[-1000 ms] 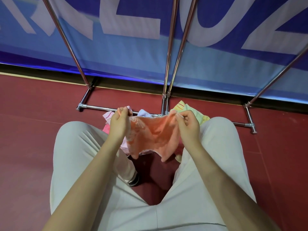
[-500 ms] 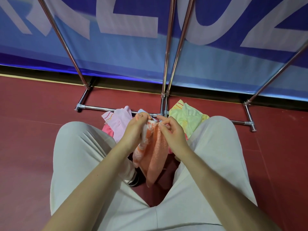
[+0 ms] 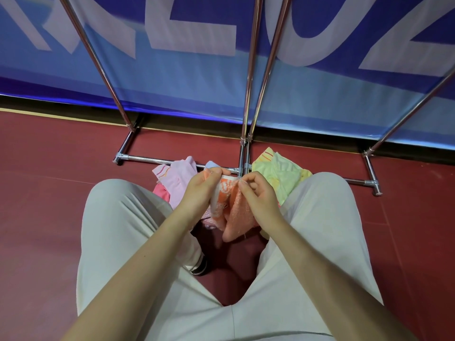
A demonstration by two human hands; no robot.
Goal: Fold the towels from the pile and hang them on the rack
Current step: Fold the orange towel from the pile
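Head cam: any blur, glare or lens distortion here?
Head view: the straight chrome rack poles splay outward, wide-angle distortion; the blue banner's white lettering looks soft; bright glints run along the poles; the folded orange terry towel and both hands are sharp.

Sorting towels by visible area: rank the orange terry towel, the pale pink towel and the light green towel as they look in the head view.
1. orange terry towel
2. light green towel and pale pink towel: look alike, both partly hidden, unranked.

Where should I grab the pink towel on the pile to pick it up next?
Probably pinch the pink towel by its striped top corner, coming from above on the left: that corner sticks up free, while its lower part runs behind the left hand.
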